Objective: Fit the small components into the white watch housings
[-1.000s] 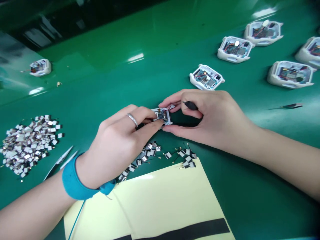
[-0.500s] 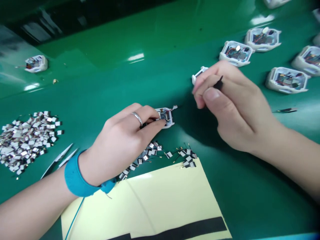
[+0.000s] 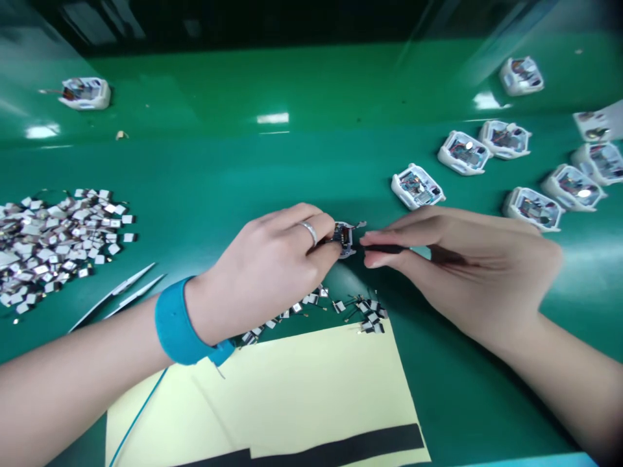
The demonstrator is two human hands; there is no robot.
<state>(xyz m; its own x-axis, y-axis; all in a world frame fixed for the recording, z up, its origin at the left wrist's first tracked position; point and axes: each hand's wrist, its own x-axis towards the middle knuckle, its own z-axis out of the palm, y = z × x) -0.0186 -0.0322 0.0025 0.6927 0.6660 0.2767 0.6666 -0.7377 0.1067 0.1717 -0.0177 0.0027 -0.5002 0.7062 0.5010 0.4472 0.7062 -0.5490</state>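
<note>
Nearest me lies a flat pale-yellow sheet [image 3: 292,395]; past it, mid-table, the left hand [image 3: 280,259] grips a small white angular housing with a dark circuit board [image 3: 346,240], thumb and fingers nearly closed; just right, the right hand [image 3: 477,275] pinches a slim black object [image 3: 387,248] narrowly; farther off, right, sits an open white housing with a blue-green board [image 3: 417,187].

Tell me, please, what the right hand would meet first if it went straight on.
The right hand would probably meet the white case in the left hand first, though depth is unclear.
</note>
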